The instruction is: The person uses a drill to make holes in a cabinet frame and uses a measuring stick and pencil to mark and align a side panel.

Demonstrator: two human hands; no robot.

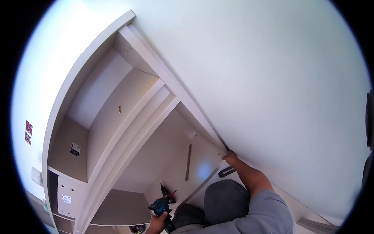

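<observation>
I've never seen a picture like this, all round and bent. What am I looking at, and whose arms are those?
A wide fisheye camera on a person's head took this, which bends straight edges. The arms coming in from below are the wearer's own. The left hand grips a blue cordless drill. The right hand presses on the edge of a large white panel beside a pale built-in cabinet with shelves. A thin wooden strip lies against the cabinet's inner wall.

I note a dark slat (188, 162) lying inside the compartment, and two red stickers (28, 132) on the white wall (27, 101).
</observation>
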